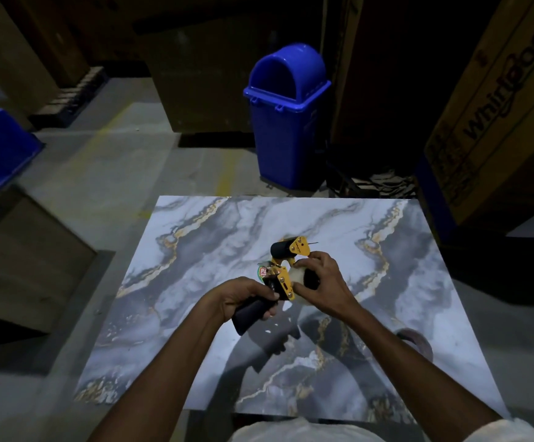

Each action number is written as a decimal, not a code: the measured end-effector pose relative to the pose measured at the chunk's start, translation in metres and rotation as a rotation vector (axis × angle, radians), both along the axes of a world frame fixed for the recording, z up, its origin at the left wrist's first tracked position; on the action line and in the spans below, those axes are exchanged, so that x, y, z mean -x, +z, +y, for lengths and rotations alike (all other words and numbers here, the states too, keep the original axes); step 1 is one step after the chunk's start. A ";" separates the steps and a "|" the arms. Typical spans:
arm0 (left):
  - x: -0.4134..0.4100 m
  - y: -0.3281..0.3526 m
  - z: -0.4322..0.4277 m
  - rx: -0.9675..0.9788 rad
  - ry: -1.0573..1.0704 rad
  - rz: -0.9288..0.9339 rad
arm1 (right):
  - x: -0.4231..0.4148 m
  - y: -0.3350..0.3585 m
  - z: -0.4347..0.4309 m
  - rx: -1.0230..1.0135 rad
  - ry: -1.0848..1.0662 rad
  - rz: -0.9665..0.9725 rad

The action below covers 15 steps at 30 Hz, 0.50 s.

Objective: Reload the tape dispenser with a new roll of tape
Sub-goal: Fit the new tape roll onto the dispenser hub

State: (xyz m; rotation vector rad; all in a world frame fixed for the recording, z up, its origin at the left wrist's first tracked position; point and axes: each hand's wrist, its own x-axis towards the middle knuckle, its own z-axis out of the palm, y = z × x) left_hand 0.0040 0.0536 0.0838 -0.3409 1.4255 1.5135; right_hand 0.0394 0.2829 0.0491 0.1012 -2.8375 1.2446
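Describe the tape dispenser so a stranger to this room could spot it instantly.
Find the marble-patterned table before the blue bin. Above its middle, the left hand grips the black handle of the tape dispenser, and the right hand holds a pale tape roll at it. Nothing else here has a yellow frame.

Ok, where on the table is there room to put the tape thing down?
The table's far-left stretch, between its far edge and the left hand, is bare; so is the far-right corner beyond the right hand. The middle is crowded: both hands hold the tape dispenser. A brown ring sits near-right.
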 end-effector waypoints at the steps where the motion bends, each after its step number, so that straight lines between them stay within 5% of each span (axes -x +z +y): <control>1: 0.001 0.001 -0.001 -0.007 -0.014 -0.004 | 0.000 0.001 -0.001 -0.021 0.011 -0.002; 15: 0.008 0.011 -0.003 -0.056 -0.022 -0.015 | -0.001 0.000 -0.013 -0.229 0.017 0.179</control>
